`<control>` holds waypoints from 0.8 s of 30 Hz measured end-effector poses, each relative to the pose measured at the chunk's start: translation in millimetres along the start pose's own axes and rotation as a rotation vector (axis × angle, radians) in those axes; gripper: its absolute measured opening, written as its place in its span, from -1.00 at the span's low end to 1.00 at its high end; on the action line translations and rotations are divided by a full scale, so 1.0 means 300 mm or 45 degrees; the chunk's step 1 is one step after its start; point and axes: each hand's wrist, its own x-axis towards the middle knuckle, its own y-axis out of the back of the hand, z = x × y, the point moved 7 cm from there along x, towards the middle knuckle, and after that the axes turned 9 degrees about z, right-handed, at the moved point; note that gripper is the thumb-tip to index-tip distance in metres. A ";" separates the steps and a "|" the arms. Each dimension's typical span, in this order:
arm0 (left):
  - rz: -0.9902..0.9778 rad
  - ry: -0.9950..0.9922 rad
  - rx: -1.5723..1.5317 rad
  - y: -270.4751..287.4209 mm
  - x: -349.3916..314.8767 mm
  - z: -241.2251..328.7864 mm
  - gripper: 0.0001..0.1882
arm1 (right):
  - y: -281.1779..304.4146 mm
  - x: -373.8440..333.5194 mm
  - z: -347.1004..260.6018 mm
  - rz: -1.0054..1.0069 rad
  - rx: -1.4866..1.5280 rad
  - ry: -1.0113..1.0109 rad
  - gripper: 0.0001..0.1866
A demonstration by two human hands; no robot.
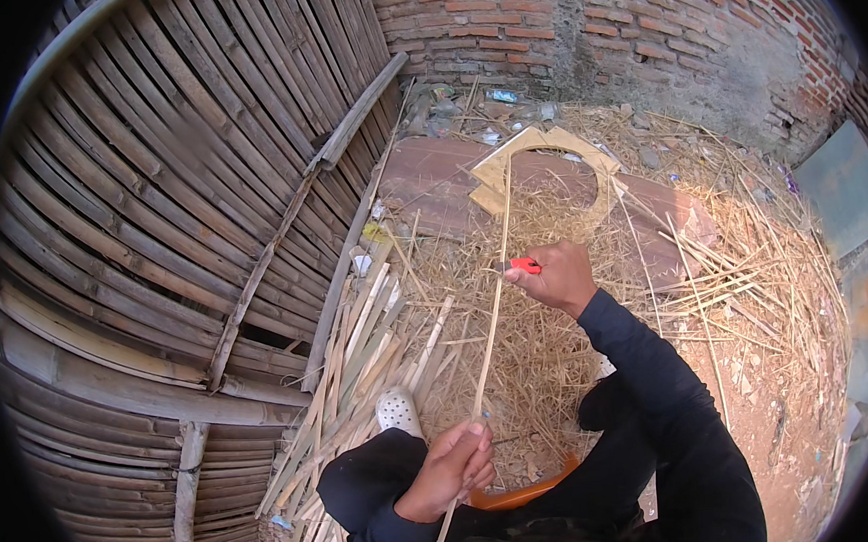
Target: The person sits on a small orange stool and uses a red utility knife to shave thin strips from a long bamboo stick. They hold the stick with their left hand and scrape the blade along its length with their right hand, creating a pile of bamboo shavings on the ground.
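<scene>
One long, thin strip (493, 341) of pale bamboo is standing out in the middle of this yard, slanting up and away from the person's lap, over the littered ground. The left hand (456, 471) is gripping it near its lower part, the fingers curling closed around it, with a short tail of the strip hanging out below them. Farther up, the right hand (560, 276) is clasping a knife (525, 265) by its red handle, those fingers wrapping tightly, and the dark blade is meeting the strip or lying just beside it; from where I'm standing I cannot tell which. The strip's far end is showing against a pale board (493, 177) with a big round cut-out, though whether the two are touching I cannot say.

Curly shavings (543, 378) are covering the ground between the person's legs, and an orange curved edge (529, 490) is peeking out by the left hand. A white clog (399, 412) is resting next to a pile of split bamboo (360, 348) on the left. More loose sticks (768, 278) are lying scattered on the right. Farther out, a slatted wall (184, 176) is rising on the left, and a brick wall (480, 18) is closing off the back.
</scene>
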 end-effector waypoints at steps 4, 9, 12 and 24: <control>-0.060 0.063 0.085 0.003 0.008 -0.067 -0.69 | 0.021 0.056 0.156 0.094 -0.185 -0.069 -0.30; -0.073 0.087 0.215 -0.003 -0.010 -0.064 -0.67 | 0.060 0.076 0.226 0.261 -0.155 -0.139 -0.26; -0.179 0.066 0.356 0.008 -0.034 -0.153 -0.67 | 0.120 0.098 0.506 0.284 -0.309 -0.567 -0.17; 0.301 -0.227 0.264 0.135 -0.011 -0.015 -0.74 | -0.001 -0.080 -0.051 -0.355 0.283 -0.153 -0.32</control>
